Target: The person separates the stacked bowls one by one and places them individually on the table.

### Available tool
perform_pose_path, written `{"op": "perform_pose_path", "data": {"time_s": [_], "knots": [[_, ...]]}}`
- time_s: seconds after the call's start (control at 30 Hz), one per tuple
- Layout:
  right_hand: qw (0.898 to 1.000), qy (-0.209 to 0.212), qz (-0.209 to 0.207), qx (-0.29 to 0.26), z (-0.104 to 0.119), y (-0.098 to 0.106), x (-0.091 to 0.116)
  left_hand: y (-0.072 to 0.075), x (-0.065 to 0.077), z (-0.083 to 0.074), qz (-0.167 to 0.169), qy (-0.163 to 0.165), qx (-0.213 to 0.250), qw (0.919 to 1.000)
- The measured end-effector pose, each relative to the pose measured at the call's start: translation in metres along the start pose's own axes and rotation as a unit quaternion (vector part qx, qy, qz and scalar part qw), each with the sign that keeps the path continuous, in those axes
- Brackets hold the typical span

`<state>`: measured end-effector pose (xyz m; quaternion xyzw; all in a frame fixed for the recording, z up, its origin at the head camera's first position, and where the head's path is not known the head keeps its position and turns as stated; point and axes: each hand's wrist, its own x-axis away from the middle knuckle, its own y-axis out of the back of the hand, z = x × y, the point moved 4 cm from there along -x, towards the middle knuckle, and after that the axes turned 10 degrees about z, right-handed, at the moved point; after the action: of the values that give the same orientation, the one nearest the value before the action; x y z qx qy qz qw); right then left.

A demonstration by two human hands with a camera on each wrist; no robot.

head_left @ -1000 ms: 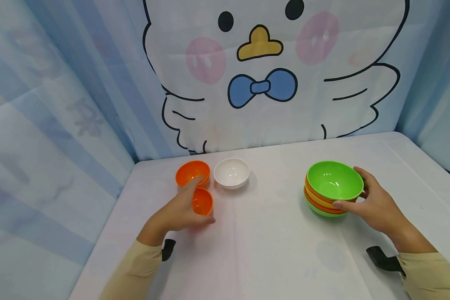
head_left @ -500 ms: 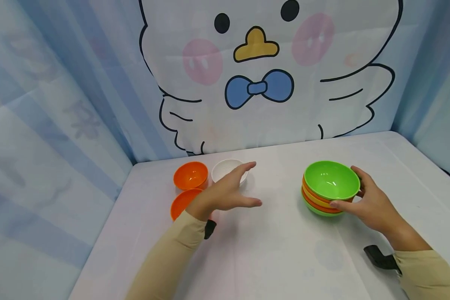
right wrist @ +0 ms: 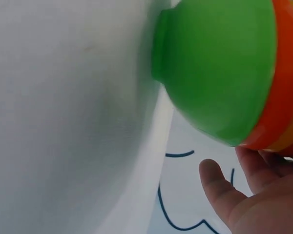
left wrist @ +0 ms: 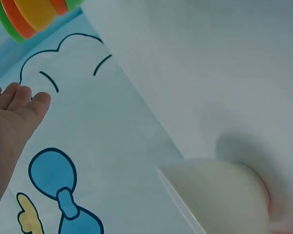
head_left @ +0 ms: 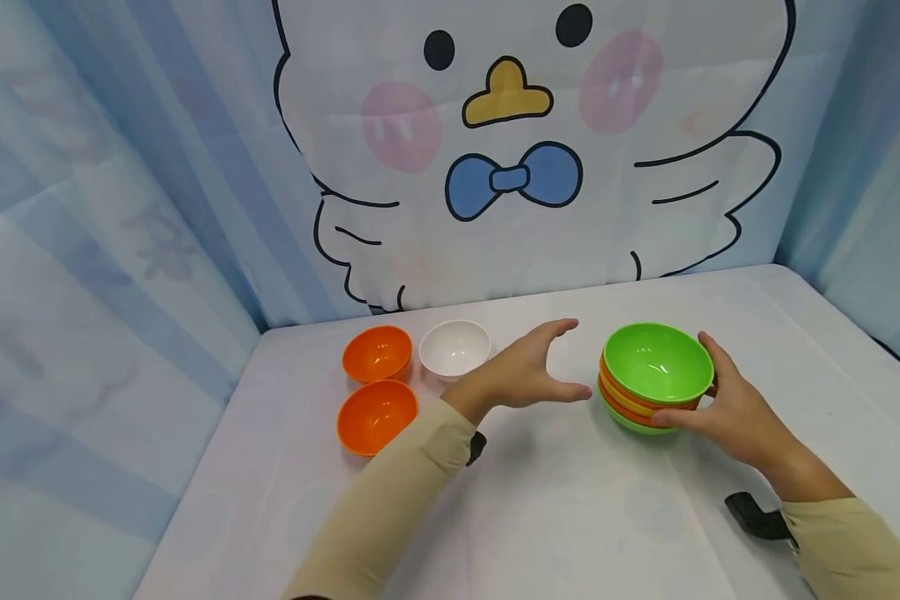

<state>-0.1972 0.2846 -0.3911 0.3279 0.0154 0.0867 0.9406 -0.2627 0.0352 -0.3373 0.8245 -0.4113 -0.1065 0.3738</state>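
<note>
A stack of nested bowls stands on the right side of the table, with a green bowl [head_left: 657, 362] on top, orange and yellow ones between, and a lower green bowl [right wrist: 219, 68] at the base. My right hand [head_left: 742, 425] holds the stack from its right side, thumb at the near side and fingers round the far side. My left hand [head_left: 523, 371] is in the air left of the stack, thumb and fingers spread wide, nothing in it. Behind its wrist stands a white bowl [head_left: 455, 346], partly covered by the hand; it also shows in the left wrist view.
Two orange bowls stand at the left of the table, a far one [head_left: 377, 354] and a nearer one [head_left: 375, 417] that the left sleeve partly overlaps. A white cloth covers the table [head_left: 570, 517]. A curtain with a cartoon figure [head_left: 510, 250] hangs along the back edge.
My left hand has left the nearer orange bowl on the table and moved right, past the white bowl, towards the stack. The right hand has stayed at the stack.
</note>
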Motion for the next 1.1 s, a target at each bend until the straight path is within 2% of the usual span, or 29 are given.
{"op": "perform_pose_path", "data": {"time_s": [0.23,0.57,0.87,1.1], "knots": [[1.000,0.008,-0.002,0.004,0.003,-0.002,-0.002,-0.010,-0.016,-0.008,0.001,-0.006,0.008,0.9999],[1.000,0.005,-0.001,0.014,0.004,0.002,-0.003,-0.020,-0.033,-0.015,0.003,0.011,0.016,0.9998],[1.000,0.016,-0.011,0.008,0.003,0.001,-0.001,-0.032,-0.049,-0.015,-0.004,0.030,0.046,0.9985],[1.000,0.011,-0.012,0.008,0.002,0.002,-0.001,-0.039,-0.056,-0.016,-0.006,0.023,0.065,0.9976]]}}
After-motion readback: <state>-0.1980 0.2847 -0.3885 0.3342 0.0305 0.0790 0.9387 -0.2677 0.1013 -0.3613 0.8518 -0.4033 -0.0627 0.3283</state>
